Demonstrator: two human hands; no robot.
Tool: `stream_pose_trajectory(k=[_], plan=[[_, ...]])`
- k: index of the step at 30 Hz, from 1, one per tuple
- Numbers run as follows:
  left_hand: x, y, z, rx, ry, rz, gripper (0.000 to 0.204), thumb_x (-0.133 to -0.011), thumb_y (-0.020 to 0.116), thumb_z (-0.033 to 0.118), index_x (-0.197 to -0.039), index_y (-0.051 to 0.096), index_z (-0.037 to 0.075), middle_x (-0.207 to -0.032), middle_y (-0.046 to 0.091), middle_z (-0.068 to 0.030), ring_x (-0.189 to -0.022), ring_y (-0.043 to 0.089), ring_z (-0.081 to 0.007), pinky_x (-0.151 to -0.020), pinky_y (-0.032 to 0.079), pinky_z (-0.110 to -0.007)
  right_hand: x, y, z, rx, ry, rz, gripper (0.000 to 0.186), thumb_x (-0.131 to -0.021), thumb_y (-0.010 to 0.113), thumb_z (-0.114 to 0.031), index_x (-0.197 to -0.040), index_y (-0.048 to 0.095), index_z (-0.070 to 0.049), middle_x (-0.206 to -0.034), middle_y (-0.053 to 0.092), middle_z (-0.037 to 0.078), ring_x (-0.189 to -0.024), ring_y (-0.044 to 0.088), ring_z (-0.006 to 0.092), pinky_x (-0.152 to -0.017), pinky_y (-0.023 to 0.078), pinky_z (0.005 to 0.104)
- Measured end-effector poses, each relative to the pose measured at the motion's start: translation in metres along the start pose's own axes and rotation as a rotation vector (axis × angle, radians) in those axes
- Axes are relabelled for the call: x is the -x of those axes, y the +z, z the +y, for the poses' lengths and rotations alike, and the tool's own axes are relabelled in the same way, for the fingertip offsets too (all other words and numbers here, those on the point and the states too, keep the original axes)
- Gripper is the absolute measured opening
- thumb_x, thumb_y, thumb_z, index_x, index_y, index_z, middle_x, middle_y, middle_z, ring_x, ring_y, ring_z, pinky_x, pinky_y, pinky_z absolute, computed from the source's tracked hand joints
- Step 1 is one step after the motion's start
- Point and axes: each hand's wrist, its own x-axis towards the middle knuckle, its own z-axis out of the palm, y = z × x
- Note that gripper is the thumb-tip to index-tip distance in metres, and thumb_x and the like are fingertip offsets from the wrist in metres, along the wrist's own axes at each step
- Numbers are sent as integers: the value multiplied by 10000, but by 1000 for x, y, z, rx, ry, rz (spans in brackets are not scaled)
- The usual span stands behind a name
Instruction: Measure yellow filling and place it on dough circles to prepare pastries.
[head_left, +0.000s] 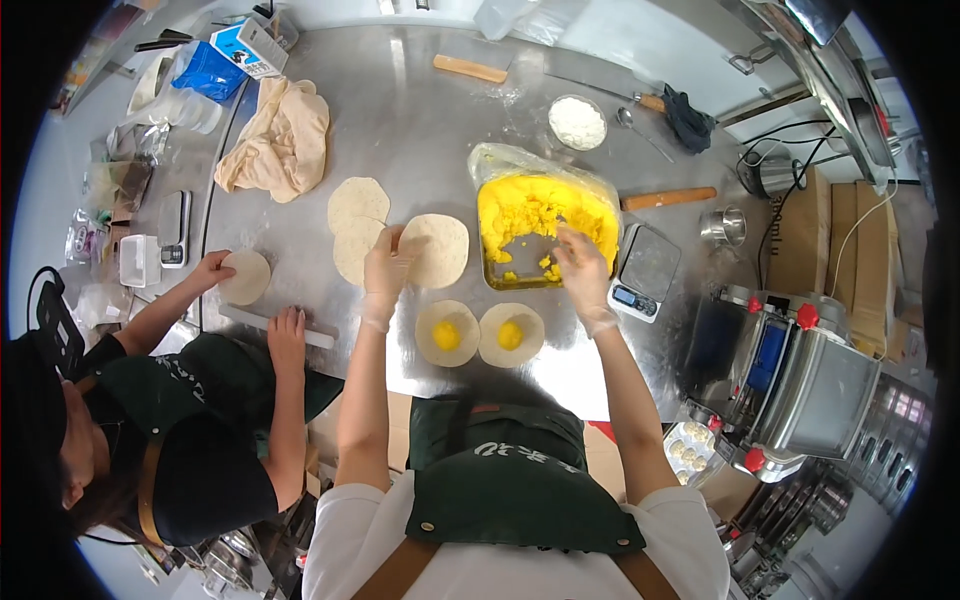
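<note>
My left hand, in a clear glove, pinches the left edge of a flat dough round. More dough rounds overlap just left of it. My right hand, also gloved, is over the right part of a metal tray of crumbly yellow filling. Its fingers are drawn together at the filling; what they hold, if anything, I cannot make out. Two dough rounds, one on the left and one on the right, lie close before me, each with a yellow lump at its middle.
At the left, a co-worker's hand touches a dough round near a pale rolling stick. A digital scale stands right of the tray. Beyond are a rolling pin, a bowl of white powder and a crumpled cloth.
</note>
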Motion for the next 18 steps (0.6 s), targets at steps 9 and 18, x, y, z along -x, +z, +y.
stream_pose_trajectory(k=[9, 18], plan=[[63, 112, 1, -49, -95, -161, 419, -754, 729, 71, -1158, 636, 14, -875, 626, -109, -740, 631, -215, -679, 522, -320, -18, 73, -38, 392, -410, -178, 501, -753, 668, -84, -1241, 560, -47, -1253, 558, 134, -1092, 577, 318, -875, 518, 372], [63, 119, -6, 136, -142, -78, 355, -751, 701, -12, -1105, 668, -19, -872, 594, -106, -732, 625, -207, -692, 532, -311, -25, 103, -29, 603, -389, -279, 246, -797, 572, -84, -1033, 633, -49, -1004, 607, 105, -994, 595, 269, -820, 521, 359]])
